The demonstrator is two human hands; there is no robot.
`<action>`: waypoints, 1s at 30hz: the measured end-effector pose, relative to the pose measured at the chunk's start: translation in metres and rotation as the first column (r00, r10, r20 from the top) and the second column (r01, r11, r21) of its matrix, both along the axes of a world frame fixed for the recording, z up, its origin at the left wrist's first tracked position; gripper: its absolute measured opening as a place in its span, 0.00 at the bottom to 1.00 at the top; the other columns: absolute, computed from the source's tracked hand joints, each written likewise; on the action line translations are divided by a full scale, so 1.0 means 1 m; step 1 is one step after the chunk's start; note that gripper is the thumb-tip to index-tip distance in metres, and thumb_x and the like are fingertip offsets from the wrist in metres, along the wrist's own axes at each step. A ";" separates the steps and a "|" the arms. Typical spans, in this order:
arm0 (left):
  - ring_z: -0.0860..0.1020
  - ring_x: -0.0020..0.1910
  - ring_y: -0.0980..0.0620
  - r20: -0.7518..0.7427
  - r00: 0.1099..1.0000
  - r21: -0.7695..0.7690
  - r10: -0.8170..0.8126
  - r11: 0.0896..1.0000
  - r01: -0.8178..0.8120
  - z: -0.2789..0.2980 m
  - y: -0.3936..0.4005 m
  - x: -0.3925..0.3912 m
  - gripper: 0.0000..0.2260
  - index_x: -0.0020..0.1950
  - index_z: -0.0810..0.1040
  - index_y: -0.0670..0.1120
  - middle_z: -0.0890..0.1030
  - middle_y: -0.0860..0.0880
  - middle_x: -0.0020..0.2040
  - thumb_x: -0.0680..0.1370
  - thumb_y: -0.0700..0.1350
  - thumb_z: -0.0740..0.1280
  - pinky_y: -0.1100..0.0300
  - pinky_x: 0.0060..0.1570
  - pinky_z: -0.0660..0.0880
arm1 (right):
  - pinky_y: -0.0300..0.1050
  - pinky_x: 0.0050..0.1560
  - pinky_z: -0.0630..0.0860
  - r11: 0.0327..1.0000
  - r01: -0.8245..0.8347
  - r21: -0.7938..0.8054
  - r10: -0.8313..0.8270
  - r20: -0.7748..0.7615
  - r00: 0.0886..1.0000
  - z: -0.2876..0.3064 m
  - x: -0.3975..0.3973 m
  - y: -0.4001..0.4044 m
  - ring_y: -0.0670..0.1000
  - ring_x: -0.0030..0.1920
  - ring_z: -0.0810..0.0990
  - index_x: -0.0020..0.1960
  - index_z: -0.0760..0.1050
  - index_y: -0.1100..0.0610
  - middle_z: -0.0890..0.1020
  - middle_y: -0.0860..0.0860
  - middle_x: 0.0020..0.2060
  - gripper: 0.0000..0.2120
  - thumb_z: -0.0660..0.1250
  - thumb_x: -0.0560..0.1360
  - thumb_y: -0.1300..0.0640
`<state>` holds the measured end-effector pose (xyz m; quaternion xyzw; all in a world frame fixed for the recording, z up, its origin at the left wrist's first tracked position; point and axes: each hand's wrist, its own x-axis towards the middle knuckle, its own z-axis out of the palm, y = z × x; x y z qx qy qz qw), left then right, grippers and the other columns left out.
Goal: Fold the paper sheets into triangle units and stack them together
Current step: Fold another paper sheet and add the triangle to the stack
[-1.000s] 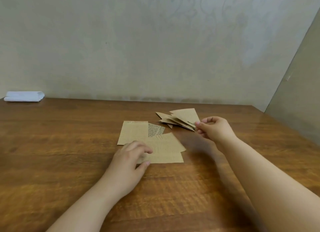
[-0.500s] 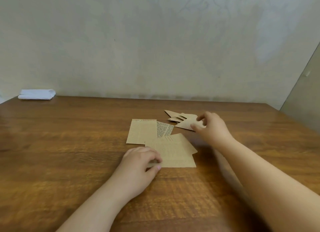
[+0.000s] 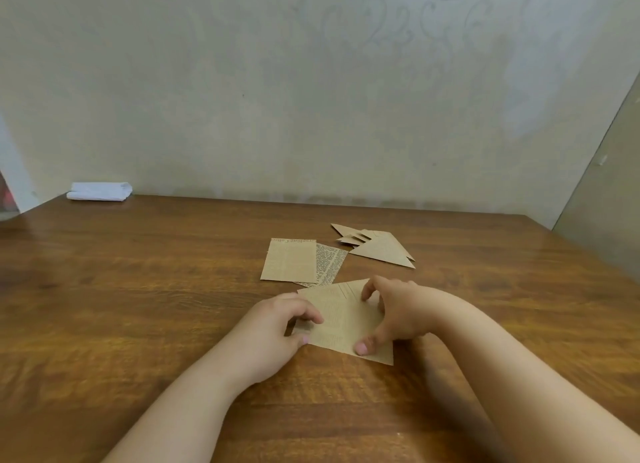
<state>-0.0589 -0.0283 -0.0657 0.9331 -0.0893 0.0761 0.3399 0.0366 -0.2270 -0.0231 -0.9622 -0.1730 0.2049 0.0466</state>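
Wooden table (image 3: 138, 307), seen from a head-worn camera looking forward and down; pale patterned wall (image 3: 311, 99) behind.

Near centre: brown printed paper sheet (image 3: 341, 319), lying turned at an angle on the tabletop, one corner pointing toward the viewer at the right. Held at both sides. Left hand (image 3: 277, 331) at the sheet's left edge, fingers curled over the edge, thumb tip against the near margin, pinching the paper. Right hand (image 3: 398, 313) over the sheet's right half, fingers bent and spread, index fingertip down on the upper part, thumb pressed flat near the lower corner; clamped on the sheet rather than lying loose. Whether the sheet is lifted off the wood at any edge: cannot tell.

Just beyond the hands: two more flat sheets, overlapping. Plain-faced sheet (image 3: 289, 260) on top at the left; densely printed sheet (image 3: 329, 263) partly under it, tilted, its near corner reaching almost to the held sheet.

Farther back and to the right: pile of folded triangle units (image 3: 377, 246), several points fanned out to the left, largest triangle uppermost, apart from both hands.

Far left corner of the table: folded white cloth (image 3: 99, 191), against the wall.
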 end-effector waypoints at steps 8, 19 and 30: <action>0.72 0.58 0.68 -0.007 1.000 -0.017 -0.008 1.000 0.008 -0.002 -0.002 0.001 0.14 0.50 0.78 0.61 0.74 0.67 0.56 0.76 0.40 0.70 0.77 0.57 0.62 | 0.53 0.62 0.71 0.999 0.005 -0.048 -0.005 0.004 1.000 0.003 -0.007 0.003 0.54 0.62 0.67 0.67 0.62 0.44 0.66 0.49 0.61 0.46 0.77 0.56 0.34; 0.72 0.57 0.67 -0.029 1.000 -0.024 0.005 1.000 -0.006 -0.001 0.000 0.002 0.14 0.52 0.79 0.60 0.73 0.67 0.56 0.76 0.41 0.70 0.81 0.50 0.63 | 0.48 0.52 0.73 0.991 0.007 -0.131 -0.014 -0.049 0.999 0.011 -0.007 0.012 0.53 0.52 0.71 0.67 0.62 0.45 0.69 0.47 0.56 0.46 0.78 0.56 0.36; 0.72 0.58 0.66 -0.034 0.999 -0.036 0.015 0.999 -0.016 0.000 -0.003 -0.001 0.14 0.51 0.78 0.61 0.73 0.65 0.58 0.76 0.41 0.70 0.79 0.52 0.62 | 0.45 0.48 0.75 0.995 0.058 0.087 -0.060 0.020 0.998 0.014 -0.020 0.004 0.52 0.52 0.76 0.62 0.72 0.51 0.75 0.49 0.57 0.31 0.77 0.63 0.42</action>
